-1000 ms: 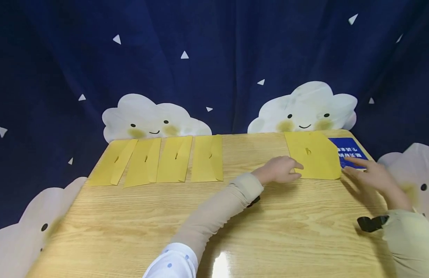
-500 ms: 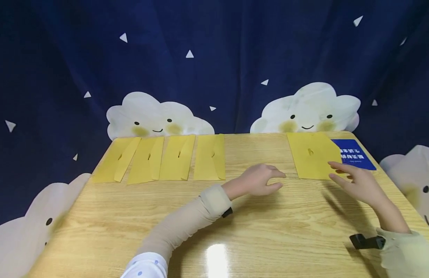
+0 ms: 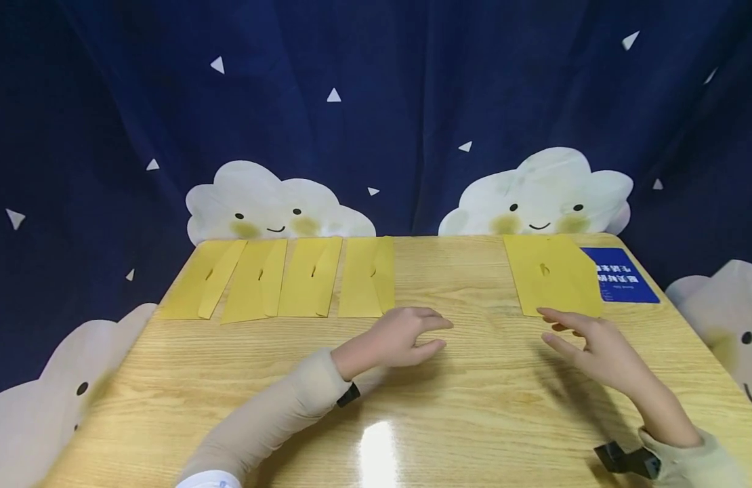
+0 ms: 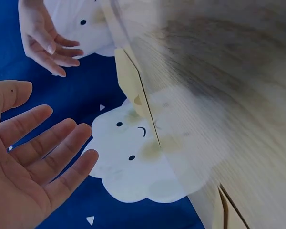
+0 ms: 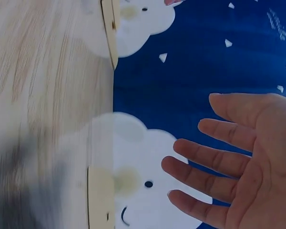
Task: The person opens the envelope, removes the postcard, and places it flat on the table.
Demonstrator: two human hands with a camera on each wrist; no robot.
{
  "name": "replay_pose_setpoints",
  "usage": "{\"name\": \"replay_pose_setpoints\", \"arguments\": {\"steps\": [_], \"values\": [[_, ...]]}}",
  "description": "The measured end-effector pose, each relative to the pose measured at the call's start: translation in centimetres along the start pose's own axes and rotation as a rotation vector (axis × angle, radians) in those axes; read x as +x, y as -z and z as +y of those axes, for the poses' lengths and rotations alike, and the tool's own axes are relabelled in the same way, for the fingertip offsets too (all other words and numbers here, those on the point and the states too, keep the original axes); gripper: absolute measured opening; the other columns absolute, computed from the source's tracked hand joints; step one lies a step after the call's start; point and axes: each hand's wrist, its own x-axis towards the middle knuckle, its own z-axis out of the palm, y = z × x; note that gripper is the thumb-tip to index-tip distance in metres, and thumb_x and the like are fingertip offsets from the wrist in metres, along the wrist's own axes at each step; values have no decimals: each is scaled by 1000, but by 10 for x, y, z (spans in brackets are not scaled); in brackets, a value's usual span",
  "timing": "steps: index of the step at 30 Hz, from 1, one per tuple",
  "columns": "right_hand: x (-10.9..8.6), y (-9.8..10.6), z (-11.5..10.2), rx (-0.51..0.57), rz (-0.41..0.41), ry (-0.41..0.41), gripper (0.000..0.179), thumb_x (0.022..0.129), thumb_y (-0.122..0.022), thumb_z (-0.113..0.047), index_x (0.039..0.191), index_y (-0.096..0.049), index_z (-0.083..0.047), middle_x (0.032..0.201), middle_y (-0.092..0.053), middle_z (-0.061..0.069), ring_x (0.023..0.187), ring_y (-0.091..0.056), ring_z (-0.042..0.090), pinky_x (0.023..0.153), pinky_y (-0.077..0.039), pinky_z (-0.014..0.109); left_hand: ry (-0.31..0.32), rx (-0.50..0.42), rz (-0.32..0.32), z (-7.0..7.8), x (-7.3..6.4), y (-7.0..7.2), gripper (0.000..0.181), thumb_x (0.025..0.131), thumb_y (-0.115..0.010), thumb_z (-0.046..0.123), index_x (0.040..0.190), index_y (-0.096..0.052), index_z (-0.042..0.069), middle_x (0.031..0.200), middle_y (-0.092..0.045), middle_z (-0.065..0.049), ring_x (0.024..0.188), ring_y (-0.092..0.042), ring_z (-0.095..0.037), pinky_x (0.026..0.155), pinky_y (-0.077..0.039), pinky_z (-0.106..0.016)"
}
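Note:
My left hand point(image 3: 403, 337) hovers over the middle of the wooden table with fingers loosely extended and nothing in them; the left wrist view shows its bare palm point(image 4: 24, 176). To the right, my right hand point(image 3: 601, 349) hangs above the table just in front of a yellow envelope point(image 3: 549, 274), also holding nothing, its fingers point(image 5: 207, 160) spread. That envelope partly covers a blue card or booklet point(image 3: 629, 278) with white lettering. A row of several yellow envelopes, the nearest to my left hand being the rightmost one point(image 3: 366, 278), lies flat along the far left.
The wooden table point(image 3: 461, 407) ends at a far edge against a dark blue curtain point(image 3: 406, 102) with white triangles and smiling clouds. A black strap piece point(image 3: 626, 461) sits at my right wrist. Light reflects off the tabletop near the front.
Both hands have drawn back from the right-hand envelope, the left one moving left and toward me, the right one toward me and slightly left. The envelopes lie as before; the view shifted slightly.

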Motion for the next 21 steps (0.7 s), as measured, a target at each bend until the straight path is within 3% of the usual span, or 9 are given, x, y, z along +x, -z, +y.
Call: {"name": "replay_pose_setpoints", "arguments": {"steps": [7,14,21], "values": [[2,-6,-16,26,-8,54,36,82,-67,-14,116,-61,-2,105,-66,10,83,-62,24,54,-40,23,11,18,61,-4,-29,5,31,89,-54,24,113,-64,7,109,-64,-7,100,-60,-18,83,-48,-29],[10,-15,-28,30,-15,98,33,82,-67,-12,112,-63,0,107,-65,9,83,-63,18,68,-49,36,54,54,97,-12,-56,10,29,88,-57,23,111,-65,7,108,-64,-8,99,-61,-20,80,-49,-33],[23,-28,-39,110,-65,88,34,85,-64,-15,116,-61,-1,108,-65,7,85,-62,16,67,-49,38,120,-14,99,-24,-73,16,30,88,-58,20,113,-63,5,111,-63,-10,102,-59,-22,85,-47,-36]]}}
